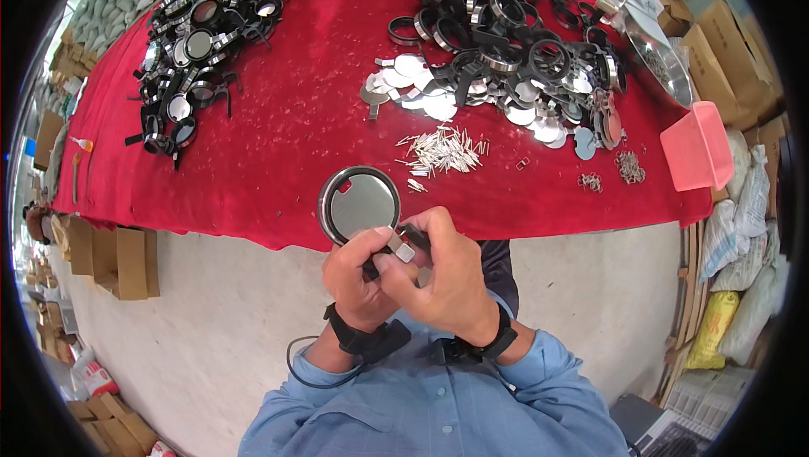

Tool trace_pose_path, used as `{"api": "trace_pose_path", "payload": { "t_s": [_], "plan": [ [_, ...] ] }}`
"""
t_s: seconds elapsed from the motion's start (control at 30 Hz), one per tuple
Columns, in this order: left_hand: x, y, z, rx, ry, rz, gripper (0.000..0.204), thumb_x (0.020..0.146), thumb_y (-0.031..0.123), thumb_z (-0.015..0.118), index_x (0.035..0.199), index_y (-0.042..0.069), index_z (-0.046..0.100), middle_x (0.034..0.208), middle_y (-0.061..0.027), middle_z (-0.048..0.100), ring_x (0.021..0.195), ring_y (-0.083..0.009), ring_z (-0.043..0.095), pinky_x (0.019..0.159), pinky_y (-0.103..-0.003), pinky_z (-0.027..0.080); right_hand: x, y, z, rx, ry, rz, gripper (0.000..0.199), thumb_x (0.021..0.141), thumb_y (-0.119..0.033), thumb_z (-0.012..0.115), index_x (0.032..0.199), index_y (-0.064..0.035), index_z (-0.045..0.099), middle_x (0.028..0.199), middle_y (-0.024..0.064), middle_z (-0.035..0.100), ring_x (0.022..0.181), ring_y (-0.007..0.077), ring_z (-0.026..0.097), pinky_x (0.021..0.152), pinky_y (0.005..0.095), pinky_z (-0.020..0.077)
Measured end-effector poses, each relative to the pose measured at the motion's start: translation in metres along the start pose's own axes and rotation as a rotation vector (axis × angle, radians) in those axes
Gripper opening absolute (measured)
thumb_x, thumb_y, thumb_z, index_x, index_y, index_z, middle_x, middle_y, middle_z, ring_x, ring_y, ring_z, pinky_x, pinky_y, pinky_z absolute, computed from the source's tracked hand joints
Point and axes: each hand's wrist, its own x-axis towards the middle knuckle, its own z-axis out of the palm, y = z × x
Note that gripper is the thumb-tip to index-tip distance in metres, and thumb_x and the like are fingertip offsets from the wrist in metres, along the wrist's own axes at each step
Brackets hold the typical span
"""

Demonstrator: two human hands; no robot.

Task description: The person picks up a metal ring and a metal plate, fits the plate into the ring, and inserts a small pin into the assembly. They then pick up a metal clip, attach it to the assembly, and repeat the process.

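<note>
Just past the front edge of the red cloth's middle, both my hands hold a round black-rimmed part (323, 204) with a flat, shiny metal disc (362, 204) inside it. My left hand (356, 282) grips its lower left, thumb beside the disc's metal tab (401, 247). Closed around the handle side is my right hand (451, 276), its thumb and fingers at the tab and a dark piece there. My fingers hide much of the handle. Beyond the hands lies a heap of small silvery pins (447, 152), a few of them loose nearer to me.
A red cloth (286, 128) covers the table. Similar rimmed parts with discs (198, 44) are piled at the far left. Black rings (506, 14) and loose metal discs (438, 103) lie far right, near small wire pieces (629, 168), a pink bin (698, 149) and a metal bowl (661, 61).
</note>
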Motion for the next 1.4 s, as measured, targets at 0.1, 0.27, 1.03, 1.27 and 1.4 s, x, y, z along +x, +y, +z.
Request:
{"api": "trace_pose_path", "payload": {
  "t_s": [0.1,0.27,1.03,1.27,1.4],
  "plan": [
    [-0.006,-0.004,-0.003,0.048,0.017,0.000,0.057,0.073,-0.002,0.082,0.123,0.006,0.057,0.082,-0.0071,0.067,0.067,-0.0190,0.065,0.061,-0.029,0.051,-0.003,-0.006,0.004,-0.003,-0.039,0.078,0.043,0.087,-0.028,0.077,0.110,0.0016,0.057,0.069,0.0108,0.063,0.060,0.0261,0.068,0.055,0.0384,0.0522],
    [-0.003,-0.002,-0.004,0.056,0.018,0.003,0.054,0.074,-0.003,0.080,0.122,0.006,0.057,0.080,-0.0073,0.067,0.066,-0.0177,0.065,0.059,-0.028,0.050,0.001,-0.011,0.004,-0.038,-0.060,0.088,0.039,0.086,-0.027,0.076,0.107,0.0011,0.060,0.080,0.0164,0.067,0.068,0.0337,0.071,0.059,0.0432,0.0544],
    [-0.016,-0.003,-0.005,0.068,-0.079,-0.068,0.053,0.083,-0.003,0.081,0.126,0.002,0.049,0.116,-0.0129,0.058,0.100,-0.0276,0.071,0.092,-0.046,0.063,0.000,0.000,0.005,-0.092,0.076,-0.060,0.030,0.083,-0.017,0.079,0.104,0.0000,0.065,0.085,0.0152,0.069,0.065,0.0298,0.070,0.055,0.0384,0.0532],
    [-0.017,-0.004,-0.004,0.088,-0.074,-0.086,0.049,0.087,0.000,0.080,0.126,0.001,0.051,0.119,-0.0129,0.057,0.101,-0.0272,0.071,0.092,-0.043,0.063,-0.001,-0.002,0.002,-0.160,0.041,-0.033,0.032,0.088,-0.024,0.074,0.107,0.0001,0.065,0.087,0.0151,0.069,0.071,0.0339,0.071,0.059,0.0433,0.0551],
    [-0.014,0.000,-0.005,0.058,-0.091,-0.095,0.048,0.087,-0.003,0.077,0.128,0.000,0.052,0.120,-0.0129,0.057,0.106,-0.0272,0.070,0.093,-0.042,0.062,-0.001,0.001,0.003,-0.226,0.065,-0.092,0.032,0.088,-0.025,0.074,0.108,0.0003,0.067,0.085,0.0126,0.067,0.068,0.0313,0.070,0.056,0.0413,0.0541]
  ]
}}
